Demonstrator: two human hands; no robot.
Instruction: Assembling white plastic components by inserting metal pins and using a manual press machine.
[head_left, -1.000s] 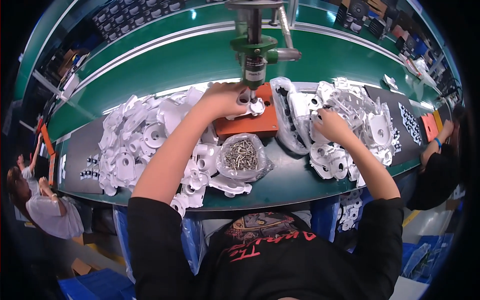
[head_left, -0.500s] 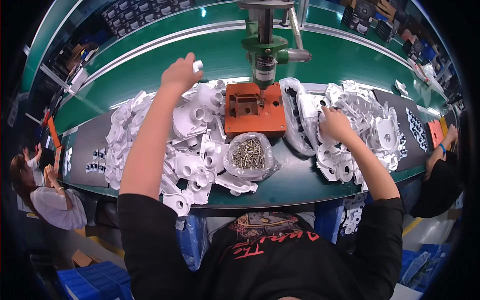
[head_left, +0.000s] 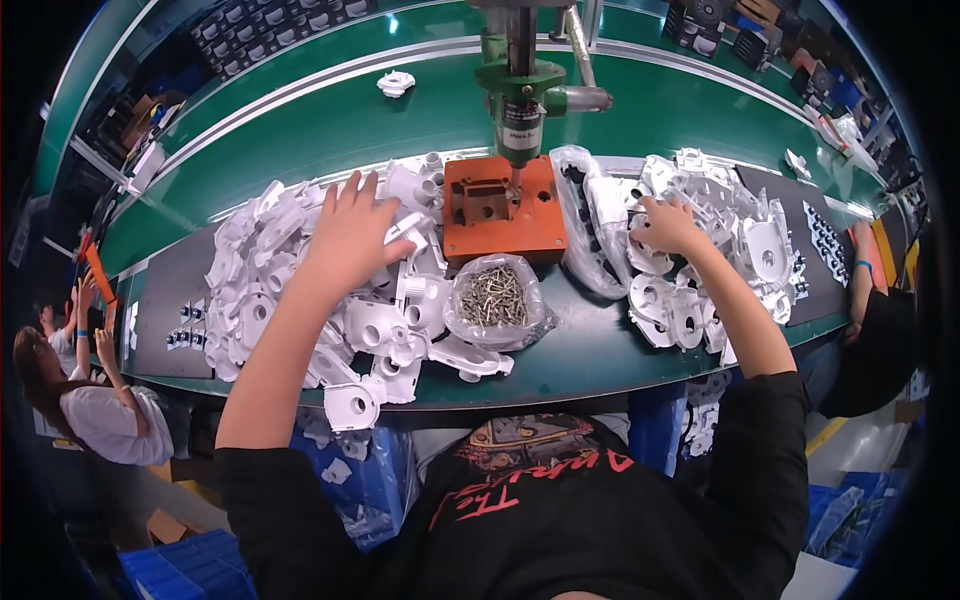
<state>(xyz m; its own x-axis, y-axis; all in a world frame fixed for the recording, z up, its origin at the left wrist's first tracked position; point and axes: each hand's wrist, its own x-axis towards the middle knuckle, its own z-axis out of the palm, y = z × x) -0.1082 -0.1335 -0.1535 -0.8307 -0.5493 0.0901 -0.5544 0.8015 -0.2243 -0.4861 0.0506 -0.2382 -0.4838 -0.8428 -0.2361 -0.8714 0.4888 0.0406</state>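
My left hand (head_left: 350,238) is over the left heap of white plastic parts (head_left: 262,312), its fingers spread and nothing gripped. A white part with a short tube (head_left: 404,228) sits by its thumb. On the right, my right hand (head_left: 666,226) reaches into a second heap of white plastic parts (head_left: 768,255), fingers curled around a white plastic part (head_left: 636,222), mostly hidden by them. Between the hands stands an orange fixture block (head_left: 505,236) under a green press (head_left: 522,125). In front of it, a clear bag of screws (head_left: 492,294) lies open.
A single white part (head_left: 396,84) lies on the green belt beyond. A clear bag with black pieces (head_left: 592,230) is right of the fixture. Small metal pieces (head_left: 187,328) rest on the dark mat at left. Co-workers (head_left: 105,410) sit at both sides.
My left hand has let go of a white part, which now lies on the far belt, and has come back to the left heap with fingers spread. My right hand's fingers have curled in its heap.
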